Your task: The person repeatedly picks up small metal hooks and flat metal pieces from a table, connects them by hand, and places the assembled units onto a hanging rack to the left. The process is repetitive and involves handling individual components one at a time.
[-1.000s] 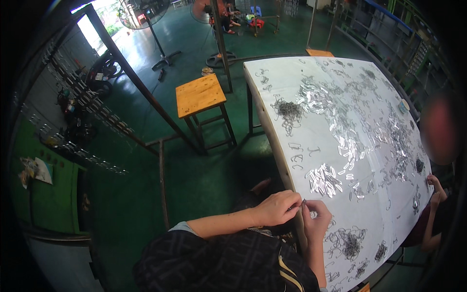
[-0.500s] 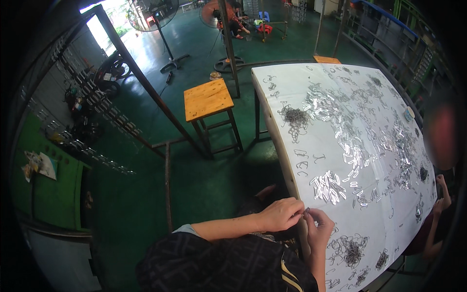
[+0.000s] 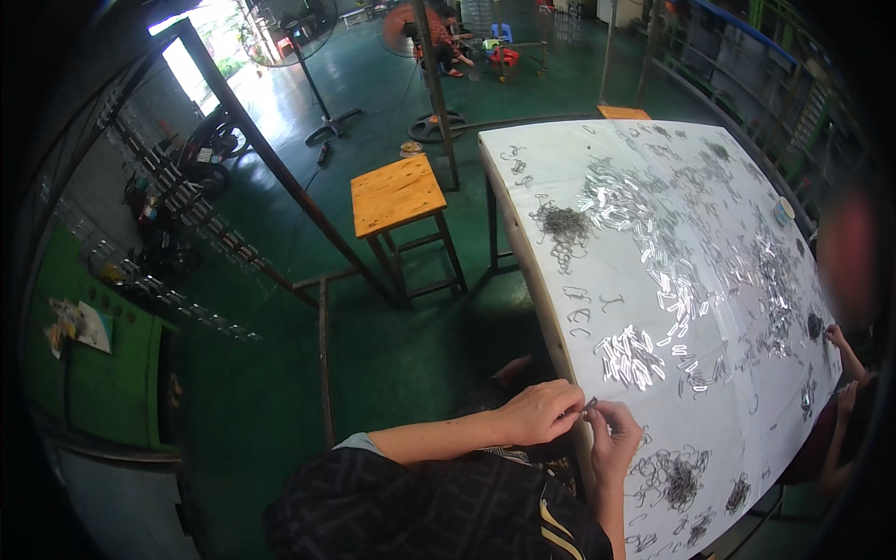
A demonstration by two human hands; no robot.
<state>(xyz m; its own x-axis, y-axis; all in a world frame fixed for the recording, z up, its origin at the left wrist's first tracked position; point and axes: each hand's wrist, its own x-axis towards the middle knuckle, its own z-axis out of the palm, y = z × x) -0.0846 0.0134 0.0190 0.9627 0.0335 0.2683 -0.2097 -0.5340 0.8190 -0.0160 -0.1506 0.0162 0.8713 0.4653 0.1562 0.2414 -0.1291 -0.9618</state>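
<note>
My left hand (image 3: 543,412) is closed in a pinch at the near left edge of the white-topped table (image 3: 607,271); what lies between its fingers is hidden. Right against it, my right hand (image 3: 616,437) pinches a small dark metal piece (image 3: 590,405) between thumb and finger. Just beyond both hands lies a heap of shiny, narrow metal pieces (image 3: 631,359). Several curved wire hooks (image 3: 579,315) are set out near the table edge. Beside my right wrist spreads a tangled pile of dark wire hooks (image 3: 679,481).
More shiny pieces (image 3: 677,280) and another dark hook pile (image 3: 565,222) cover the far tabletop. A co-worker's hand (image 3: 835,338) is at the right edge. A wooden stool (image 3: 399,196) stands left of the table, near a metal frame (image 3: 271,163) with hanging metal strips.
My hands stay together in nearly the same place, with the small dark piece slightly turned. At the right, the co-worker's hand has moved toward the table.
</note>
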